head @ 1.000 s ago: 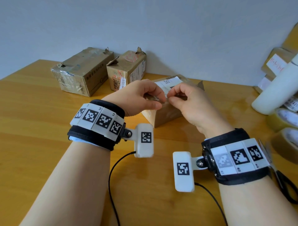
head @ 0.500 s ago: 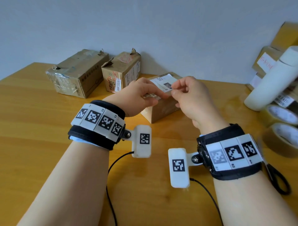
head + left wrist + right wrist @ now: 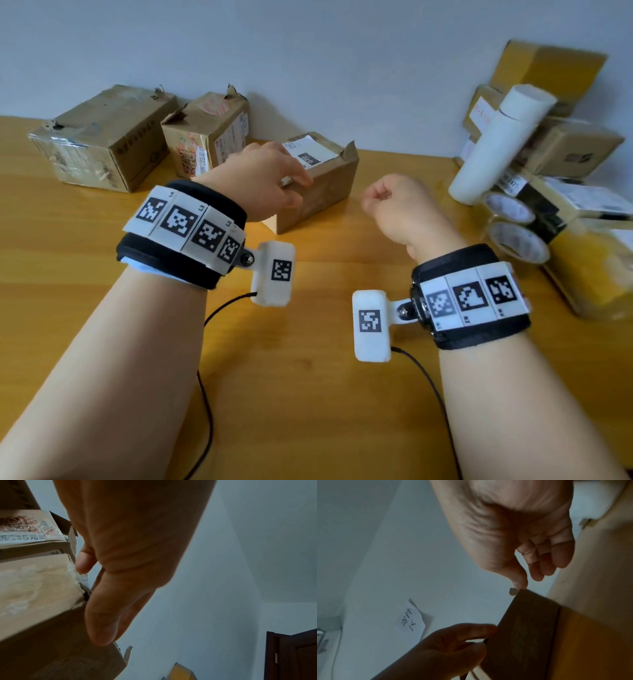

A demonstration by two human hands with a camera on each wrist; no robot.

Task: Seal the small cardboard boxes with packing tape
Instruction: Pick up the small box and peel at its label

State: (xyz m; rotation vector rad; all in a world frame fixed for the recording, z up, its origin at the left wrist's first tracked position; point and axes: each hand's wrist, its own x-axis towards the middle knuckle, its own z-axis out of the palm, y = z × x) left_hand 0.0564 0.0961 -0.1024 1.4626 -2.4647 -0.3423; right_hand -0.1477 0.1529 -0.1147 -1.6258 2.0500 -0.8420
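Observation:
A small cardboard box [image 3: 318,195] with a white label on top stands on the wooden table [image 3: 308,394], a torn flap corner sticking up at its far right. My left hand [image 3: 298,190] grips its near left corner, fingers on top and thumb on the front face; the left wrist view shows the thumb [image 3: 102,615] against the box's shaded side [image 3: 68,655]. My right hand [image 3: 380,195] hovers right of the box, apart from it, fingers curled and holding nothing. In the right wrist view its fingers [image 3: 539,561] curl above the box [image 3: 530,628]. Two tape rolls [image 3: 513,226] lie at the right.
Two more cardboard boxes [image 3: 102,140] [image 3: 209,133] stand by the wall at the back left. A white paper roll [image 3: 496,144] leans on a pile of boxes [image 3: 565,150] at the right, near the tape. Wrist-camera cables [image 3: 205,394] trail over the near table.
My right hand has left the box top, where both hands were pinching at the label, and pulled back to the right, curled. The left hand stays on the box.

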